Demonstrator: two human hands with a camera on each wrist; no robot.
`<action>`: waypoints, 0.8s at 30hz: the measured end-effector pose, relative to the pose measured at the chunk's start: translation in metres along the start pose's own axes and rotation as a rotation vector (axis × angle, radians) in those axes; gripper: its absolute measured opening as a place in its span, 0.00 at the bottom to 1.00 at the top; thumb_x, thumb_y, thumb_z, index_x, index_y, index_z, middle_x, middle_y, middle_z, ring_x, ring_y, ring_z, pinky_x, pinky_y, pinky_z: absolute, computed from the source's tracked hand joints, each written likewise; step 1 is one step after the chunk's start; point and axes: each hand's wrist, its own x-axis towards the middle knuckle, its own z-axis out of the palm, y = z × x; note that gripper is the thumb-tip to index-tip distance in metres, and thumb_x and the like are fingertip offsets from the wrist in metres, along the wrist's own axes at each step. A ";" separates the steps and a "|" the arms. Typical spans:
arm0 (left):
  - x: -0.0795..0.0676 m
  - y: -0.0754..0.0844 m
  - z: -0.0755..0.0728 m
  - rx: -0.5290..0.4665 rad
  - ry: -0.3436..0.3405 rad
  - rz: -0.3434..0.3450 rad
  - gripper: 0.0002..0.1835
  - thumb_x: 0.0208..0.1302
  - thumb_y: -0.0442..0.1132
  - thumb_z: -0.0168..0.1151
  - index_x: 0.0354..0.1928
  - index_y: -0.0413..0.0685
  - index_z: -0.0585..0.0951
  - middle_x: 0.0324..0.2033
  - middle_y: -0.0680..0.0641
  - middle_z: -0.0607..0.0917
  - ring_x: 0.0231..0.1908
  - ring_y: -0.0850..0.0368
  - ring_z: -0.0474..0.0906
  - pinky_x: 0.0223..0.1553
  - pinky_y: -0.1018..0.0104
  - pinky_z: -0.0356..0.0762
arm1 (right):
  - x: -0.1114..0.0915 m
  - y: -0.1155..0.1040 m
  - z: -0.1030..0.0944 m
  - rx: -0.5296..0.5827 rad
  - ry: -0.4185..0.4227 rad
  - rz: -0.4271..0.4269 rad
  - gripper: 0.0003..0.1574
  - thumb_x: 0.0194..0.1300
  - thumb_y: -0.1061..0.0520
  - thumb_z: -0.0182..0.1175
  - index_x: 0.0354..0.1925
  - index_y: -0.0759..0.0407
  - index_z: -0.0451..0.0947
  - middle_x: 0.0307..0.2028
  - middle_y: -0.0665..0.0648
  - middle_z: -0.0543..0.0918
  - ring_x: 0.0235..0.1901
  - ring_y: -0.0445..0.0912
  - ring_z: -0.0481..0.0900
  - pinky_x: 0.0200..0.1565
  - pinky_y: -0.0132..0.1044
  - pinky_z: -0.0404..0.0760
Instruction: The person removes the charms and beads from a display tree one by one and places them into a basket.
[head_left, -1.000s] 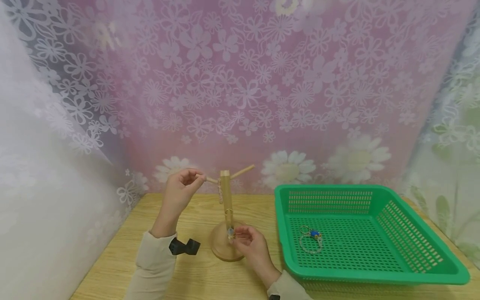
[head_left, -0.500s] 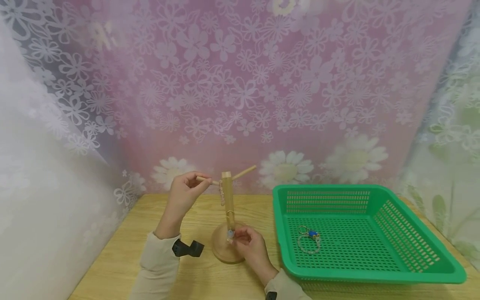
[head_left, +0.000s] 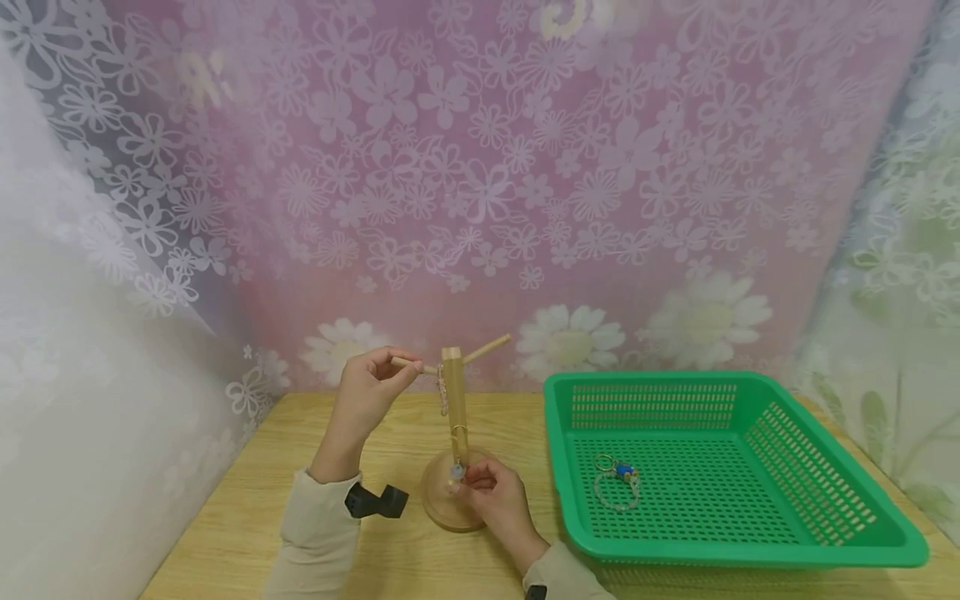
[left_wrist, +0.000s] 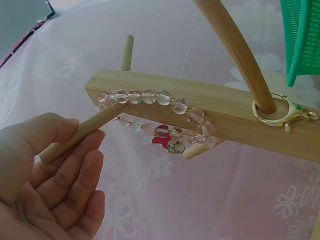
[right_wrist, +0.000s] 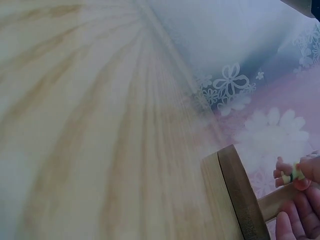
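Keychain (head_left: 457, 472) hanging low on wooden stand (head_left: 455, 404), gold ring (left_wrist: 256, 114) looped round lower peg (left_wrist: 235, 50). Right grip (head_left: 497, 502) pinching its charm end between thumb and fingers; left grip (head_left: 365, 400) pinching tip of upper peg (left_wrist: 92, 129), which carries clear-pink beaded bracelet (left_wrist: 148, 96). Best handling, likely: leave ring seated near peg root, straighten charm so it hangs free, release gently without tugging outward. Left grip should steady peg lightly, lest stand tip. Blue charm (head_left: 625, 472) in green basket (head_left: 720, 552).
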 end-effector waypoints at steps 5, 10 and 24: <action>-0.002 0.001 0.001 -0.021 0.010 0.001 0.11 0.62 0.41 0.64 0.38 0.38 0.84 0.34 0.42 0.86 0.38 0.57 0.79 0.43 0.62 0.73 | 0.000 0.000 -0.001 -0.041 0.029 -0.018 0.13 0.51 0.66 0.69 0.34 0.71 0.76 0.31 0.60 0.81 0.30 0.42 0.77 0.34 0.27 0.77; -0.002 -0.001 0.002 -0.031 0.017 0.005 0.11 0.62 0.39 0.64 0.39 0.37 0.84 0.37 0.42 0.86 0.40 0.56 0.80 0.45 0.62 0.74 | 0.000 -0.003 -0.003 -0.051 0.024 -0.019 0.13 0.51 0.66 0.69 0.34 0.71 0.76 0.31 0.59 0.80 0.31 0.42 0.77 0.35 0.27 0.77; 0.000 -0.003 0.002 -0.017 0.000 0.015 0.13 0.62 0.42 0.65 0.39 0.37 0.84 0.33 0.44 0.86 0.37 0.56 0.80 0.43 0.61 0.75 | 0.004 -0.001 -0.015 -0.053 -0.014 -0.055 0.16 0.53 0.66 0.68 0.41 0.72 0.79 0.38 0.64 0.83 0.36 0.47 0.81 0.38 0.27 0.78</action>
